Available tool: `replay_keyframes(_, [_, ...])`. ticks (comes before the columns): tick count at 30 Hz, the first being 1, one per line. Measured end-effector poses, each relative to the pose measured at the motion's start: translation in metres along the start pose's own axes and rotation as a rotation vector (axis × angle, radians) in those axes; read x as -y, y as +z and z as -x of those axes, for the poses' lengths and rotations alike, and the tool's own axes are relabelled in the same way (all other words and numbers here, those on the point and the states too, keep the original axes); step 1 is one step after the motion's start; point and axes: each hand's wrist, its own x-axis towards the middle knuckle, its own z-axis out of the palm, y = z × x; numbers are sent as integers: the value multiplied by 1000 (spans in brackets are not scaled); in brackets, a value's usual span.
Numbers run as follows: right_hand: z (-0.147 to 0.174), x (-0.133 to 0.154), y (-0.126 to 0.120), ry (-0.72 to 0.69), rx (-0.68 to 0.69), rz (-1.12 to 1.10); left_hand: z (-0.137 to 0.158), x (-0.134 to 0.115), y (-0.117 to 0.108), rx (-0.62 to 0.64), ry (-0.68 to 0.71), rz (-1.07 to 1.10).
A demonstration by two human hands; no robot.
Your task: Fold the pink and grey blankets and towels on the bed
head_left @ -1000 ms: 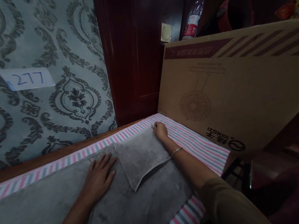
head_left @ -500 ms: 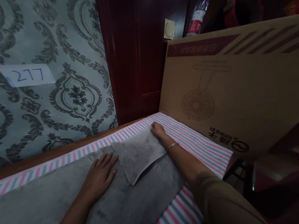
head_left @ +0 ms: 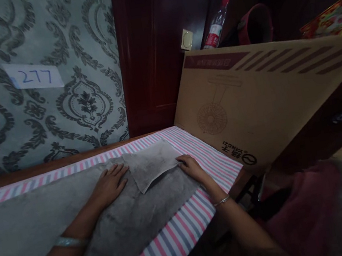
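One grey towel (head_left: 102, 227) lies spread on the striped cloth (head_left: 176, 240) covering the worktop. One corner flap (head_left: 154, 163) is already folded over; the rest lies unfolded. Left hand (head_left: 110, 184) rests flat on the towel, fingers (head_left: 119, 170) slightly spread, their tips just beside the flap's edge. Right hand (head_left: 192, 168) presses palm-down at the flap's near corner, fingers together. Beyond the right fingers: one cardboard fan box (head_left: 259, 91), one water bottle (head_left: 215, 29). Beyond the left fingers, one wall label reading 277 (head_left: 34, 75).
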Motion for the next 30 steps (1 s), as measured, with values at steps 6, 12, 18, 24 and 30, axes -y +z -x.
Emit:
replay_keyframes(6, [-8,9,-10,82,-95,18,-2,-7,-9,14,27,35])
replay_keyframes(12, [4,3,-2,72,8,132,-9,-21,-13,77,-75,19])
replay_keyframes(18, [1,-10,-16,353,-172,-72,-22,-40,-22,104,-103,89])
replay_keyframes(24, [-2,-24,-16,520,-50,-62,-62,-74,-8,36,-93,194])
replay_keyframes(30, [9,-18,-15,498,-75,76,-77,-58,16,-170,-30,255])
